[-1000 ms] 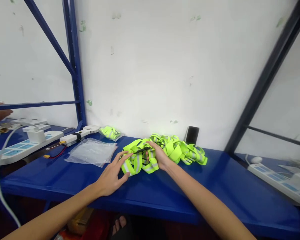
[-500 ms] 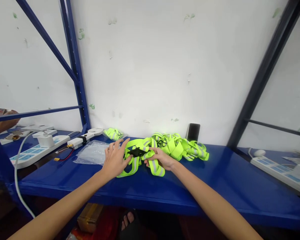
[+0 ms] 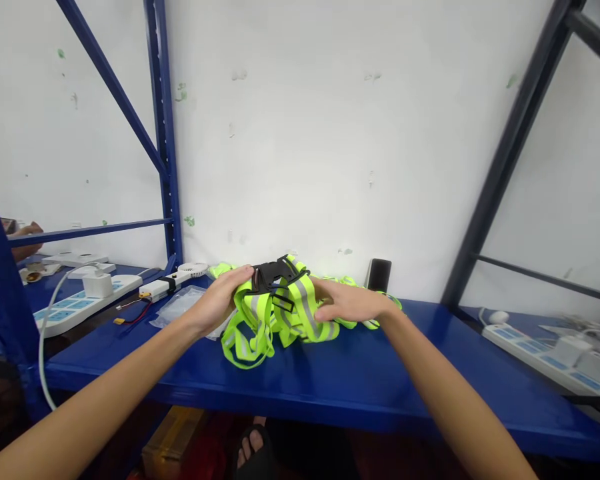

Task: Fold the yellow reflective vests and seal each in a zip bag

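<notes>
Between my hands hangs a bundle of neon-yellow reflective strap [image 3: 307,308] with grey stripes, its loops drooping over the shelf. A black plastic buckle [image 3: 273,275] sits on top, raised towards me. My left hand [image 3: 223,297] grips the buckle's left end and the webbing there; its fingertips are partly hidden behind. My right hand [image 3: 347,301] grips the strap from the right, thumb in front and fingers out of sight behind it. More neon strap [image 3: 343,281] lies behind, largely covered by the bundle and my right hand.
On the blue shelf [image 3: 380,373] are a clear plastic bag [image 3: 180,305], a white handheld fan [image 3: 193,269] and a white power strip [image 3: 70,308] at left. A dark phone-like object [image 3: 379,275] leans on the wall. Another power strip [image 3: 535,357] lies at right. A co-worker's hand [image 3: 27,239] shows far left.
My hands have lifted the strap bundle off the shelf and turned its buckle towards me. The view has shifted slightly.
</notes>
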Demonstrator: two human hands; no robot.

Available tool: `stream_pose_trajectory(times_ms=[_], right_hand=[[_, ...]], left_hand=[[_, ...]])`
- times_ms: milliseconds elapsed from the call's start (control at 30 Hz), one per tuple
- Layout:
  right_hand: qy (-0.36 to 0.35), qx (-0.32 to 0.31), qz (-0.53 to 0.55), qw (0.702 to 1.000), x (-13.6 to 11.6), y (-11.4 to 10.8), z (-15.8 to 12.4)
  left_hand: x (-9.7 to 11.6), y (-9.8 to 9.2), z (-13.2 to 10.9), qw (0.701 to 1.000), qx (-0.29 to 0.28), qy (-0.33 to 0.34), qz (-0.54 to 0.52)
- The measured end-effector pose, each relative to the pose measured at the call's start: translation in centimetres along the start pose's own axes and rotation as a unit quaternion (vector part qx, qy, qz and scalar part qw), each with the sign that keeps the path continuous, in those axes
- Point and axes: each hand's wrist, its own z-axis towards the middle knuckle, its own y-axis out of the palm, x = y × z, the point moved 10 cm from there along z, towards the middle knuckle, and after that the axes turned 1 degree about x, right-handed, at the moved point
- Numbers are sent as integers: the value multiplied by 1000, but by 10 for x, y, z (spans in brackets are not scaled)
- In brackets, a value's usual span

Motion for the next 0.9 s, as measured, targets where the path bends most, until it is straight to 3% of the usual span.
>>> stream_pose_trajectory(times_ms=[67, 133, 300, 467, 567, 667, 800, 900], right_hand=[[-44, 53, 15, 998, -21, -9, 11], [-55, 63, 54, 995, -28, -1, 23], [-47, 81, 193, 977, -5, 30, 41], [-125, 200, 183, 954, -5, 20, 39], [-160, 306, 129, 930, -30, 4, 26], [-193, 391, 92, 895, -66, -2, 0], [-251, 433, -5, 866, -121, 8, -33], [-273, 459, -31, 845, -128, 2, -32]], left_hand=[[-2, 6, -4, 996, 9, -28, -86], [-9, 12, -8, 987, 10, -65, -148], [-22, 15, -11, 969, 32, -88, -228], [-26, 4, -9, 959, 118, -63, -250], [-16, 4, -14, 959, 135, -24, -249], [8, 11, -26, 965, 117, 53, -229], [34, 30, -37, 982, 54, 107, -145], [37, 25, -29, 988, 76, 101, -93]])
